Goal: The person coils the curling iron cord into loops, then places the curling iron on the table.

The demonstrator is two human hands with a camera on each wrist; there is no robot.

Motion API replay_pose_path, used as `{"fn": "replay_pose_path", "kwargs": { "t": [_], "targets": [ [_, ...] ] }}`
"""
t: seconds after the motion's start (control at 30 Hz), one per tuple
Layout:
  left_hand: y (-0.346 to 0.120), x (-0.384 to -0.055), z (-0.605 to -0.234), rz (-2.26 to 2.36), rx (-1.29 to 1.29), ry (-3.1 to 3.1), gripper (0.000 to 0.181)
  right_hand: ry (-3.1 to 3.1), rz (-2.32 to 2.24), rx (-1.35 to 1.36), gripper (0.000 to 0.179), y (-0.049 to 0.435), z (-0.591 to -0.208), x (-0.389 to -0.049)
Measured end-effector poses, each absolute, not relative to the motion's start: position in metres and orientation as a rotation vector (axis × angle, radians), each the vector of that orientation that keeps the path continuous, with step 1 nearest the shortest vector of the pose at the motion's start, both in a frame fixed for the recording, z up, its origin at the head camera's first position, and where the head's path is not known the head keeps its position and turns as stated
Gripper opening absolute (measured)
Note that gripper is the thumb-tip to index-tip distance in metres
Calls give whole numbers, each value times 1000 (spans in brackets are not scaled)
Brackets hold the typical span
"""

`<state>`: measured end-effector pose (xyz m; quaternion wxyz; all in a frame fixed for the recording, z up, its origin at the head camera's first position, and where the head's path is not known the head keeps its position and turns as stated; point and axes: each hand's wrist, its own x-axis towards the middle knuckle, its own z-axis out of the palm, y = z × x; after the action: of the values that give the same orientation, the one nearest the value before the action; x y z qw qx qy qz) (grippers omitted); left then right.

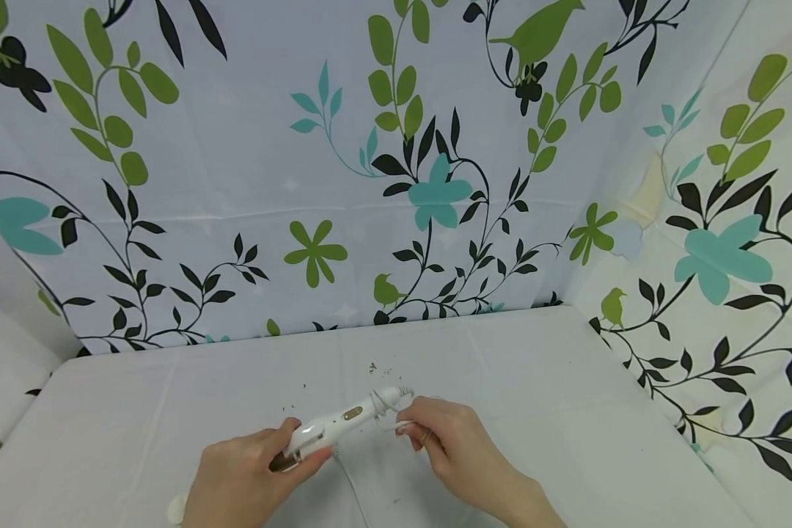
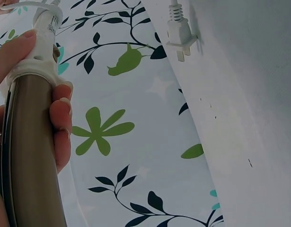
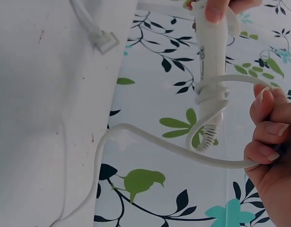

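My left hand (image 1: pixel 244 469) grips a white curling iron (image 1: pixel 333 425) with a brown barrel (image 2: pixel 34 151), around where handle and barrel meet. The iron is tilted, its cord end up and to the right. A white power cord (image 3: pixel 211 97) loops around the handle's end. My right hand (image 1: pixel 455 447) holds a stretch of that cord between curled fingers, just off the handle's end. In the right wrist view the cord runs through the fingers (image 3: pixel 268 127) and droops away in a curve. The cord's plug (image 2: pixel 179 33) dangles with its prongs showing.
A white table (image 1: pixel 534 381) lies beneath the hands, with small dark specks (image 1: pixel 372 367) scattered on it. Leaf-and-bird patterned cloth (image 1: pixel 237 147) rises behind the table and at both sides.
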<state>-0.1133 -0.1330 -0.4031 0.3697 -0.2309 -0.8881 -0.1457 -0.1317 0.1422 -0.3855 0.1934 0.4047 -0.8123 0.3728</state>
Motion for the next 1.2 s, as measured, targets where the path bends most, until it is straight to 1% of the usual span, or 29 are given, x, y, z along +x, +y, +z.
{"fn": "replay_pose_path", "kwargs": {
  "t": [0.3,0.4,0.53,0.67,0.77,0.87,1.07,1.2],
  "targets": [
    [-131,-115,-404,-420,-740,-2272,64,-2296,1089,1039,12,143,-386,-133],
    [-129,-114,-404,-412,-755,-2296,57,-2301,1096,1011,7,143,-386,-133],
    [-129,-113,-404,-391,-774,-2323,51,-2270,1089,1015,7,145,-386,-134],
    [-128,-114,-405,-423,-837,-2308,49,-2273,1127,1024,16,147,-386,-136],
    [-127,-114,-404,-446,-881,-2304,47,-2285,1226,1017,15,149,-387,-137],
    [-126,-114,-404,-472,-922,-2287,44,-2270,1338,1006,10,151,-386,-138],
    [-124,-115,-407,-584,-1006,-2218,41,-2223,1420,1012,13,154,-385,-142],
    [-121,-116,-410,-655,-1045,-2159,40,-2244,1481,1030,9,158,-388,-146]
  ]
}}
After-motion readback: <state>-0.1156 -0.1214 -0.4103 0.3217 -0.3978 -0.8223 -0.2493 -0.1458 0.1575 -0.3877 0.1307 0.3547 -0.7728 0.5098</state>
